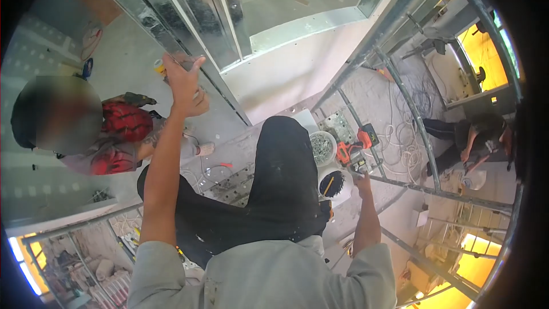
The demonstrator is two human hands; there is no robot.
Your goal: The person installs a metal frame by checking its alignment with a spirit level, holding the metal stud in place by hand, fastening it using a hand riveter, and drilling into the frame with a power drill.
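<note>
The left hand is being held up beside the metal framing, above a pale panel. Its thumb is being held out and its other fingers are being kept partly bent; a small yellow object is being shown right at them, but whether it is being gripped cannot be told.

The right hand is being lowered beside a red and black cordless drill, near its front end. Its fingers are being partly hidden, so whether they are closed on anything cannot be told. The drill is being supported near a tub of metal fasteners and a dark-filled round container, across which a yellow stick is being displayed.

On the left, a person in a red and grey top is being seen nearby; farther right, a person in dark clothing is being seen beyond the scaffold bars.
</note>
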